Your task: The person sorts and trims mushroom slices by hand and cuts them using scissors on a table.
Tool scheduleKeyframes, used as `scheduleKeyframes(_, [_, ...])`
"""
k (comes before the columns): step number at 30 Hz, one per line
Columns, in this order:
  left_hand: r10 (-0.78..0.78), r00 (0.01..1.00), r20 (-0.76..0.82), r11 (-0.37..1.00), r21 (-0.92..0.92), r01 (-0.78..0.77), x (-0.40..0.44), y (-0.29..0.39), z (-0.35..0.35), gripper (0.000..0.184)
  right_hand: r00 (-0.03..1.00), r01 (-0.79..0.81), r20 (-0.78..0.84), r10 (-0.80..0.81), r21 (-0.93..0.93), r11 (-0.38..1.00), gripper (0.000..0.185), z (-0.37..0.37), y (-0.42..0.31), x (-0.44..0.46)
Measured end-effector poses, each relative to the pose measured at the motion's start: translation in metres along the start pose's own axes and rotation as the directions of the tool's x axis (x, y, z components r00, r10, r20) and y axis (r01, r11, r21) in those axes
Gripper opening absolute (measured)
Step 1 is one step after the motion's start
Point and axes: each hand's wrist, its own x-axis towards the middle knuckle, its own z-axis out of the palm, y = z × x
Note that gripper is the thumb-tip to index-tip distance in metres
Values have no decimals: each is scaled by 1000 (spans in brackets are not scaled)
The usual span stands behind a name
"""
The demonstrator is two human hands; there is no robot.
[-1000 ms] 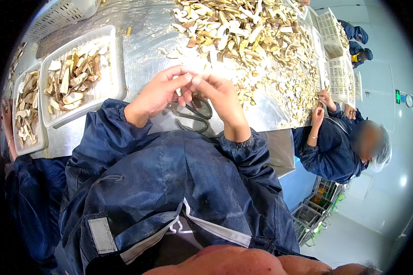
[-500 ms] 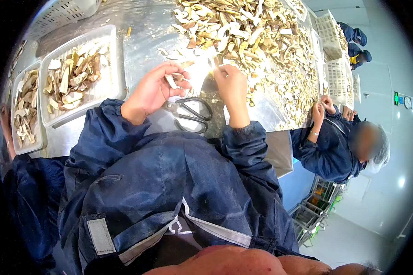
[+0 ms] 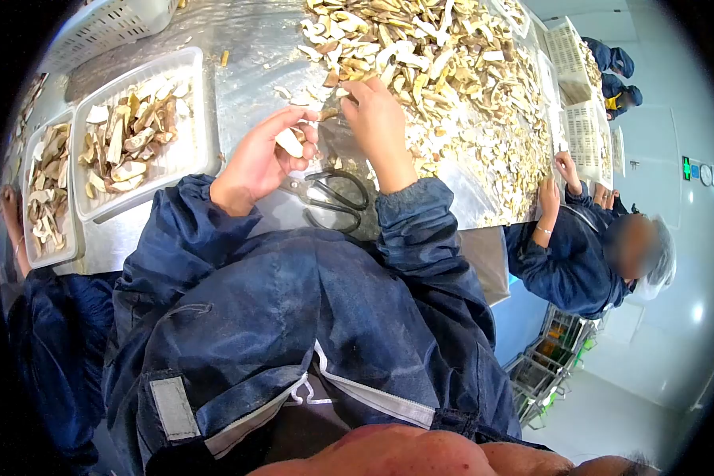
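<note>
Nearest, scissors (image 3: pixel 339 198) lie on the surface (image 3: pixel 250 75), between and below the hands. The left hand (image 3: pixel 260 163) grips a slice (image 3: pixel 289 143); I cannot tell whether the right hand (image 3: pixel 375 127) holds anything. Left of both stands a tray (image 3: pixel 192 151); beyond spreads a pile (image 3: pixel 420 59).

Dark navy jacket (image 3: pixel 278 278) of creased, faintly glossy fabric; full sleeves (image 3: pixel 186 230) gathered at the cuffs (image 3: pixel 408 198); pale rectangular patch (image 3: pixel 174 408) on the left breast; front zip with light tapes (image 3: pixel 389 406), parted over a dark inner garment (image 3: pixel 282 430) with a white outline marking (image 3: pixel 319 401).
</note>
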Motion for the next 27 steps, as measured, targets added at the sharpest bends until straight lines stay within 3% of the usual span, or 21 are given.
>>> scheduleKeyframes(2, [15, 1000, -16, 1000, -11, -15, -1, 2, 0, 26, 1000, 17, 13, -17, -7, 1000, 18, 3, 1, -1])
scheduleKeyframes(5, [50, 999, -21, 998, -37, -51, -1, -2, -2, 24, 999, -41, -21, 49, 276, 960, 14, 6, 12, -7])
scheduleKeyframes(7, [68, 995, -69, 997, -41, -71, 0, -2, 2, 23, 951, -308, 177, 253, 488, 817, 17, -6, 9, -8])
scheduleKeyframes(9, [71, 993, -91, 997, -12, -72, 1, -3, 1, 24, 851, -525, 417, 320, 656, 543, 20, -14, 10, -8])
scheduleKeyframes(12, [68, 993, -99, 997, -22, -70, 0, 0, 6, 27, 801, -595, 492, 342, 719, 358, 21, -20, -1, -12])
scheduleKeyframes(15, [32, 998, -59, 997, -75, -36, -2, 0, 8, 30, 795, -606, 544, 269, 741, 290, 19, -24, -10, -16])
scheduleKeyframes(24, [83, 996, -23, 996, 28, -83, -1, -2, 9, 27, 830, -555, 521, 200, 733, 394, 22, -29, -27, -25])
scheduleKeyframes(27, [115, 992, -47, 980, 167, -106, -1, -5, 9, 23, 863, -482, 480, 156, 690, 540, 26, -36, -41, -28])
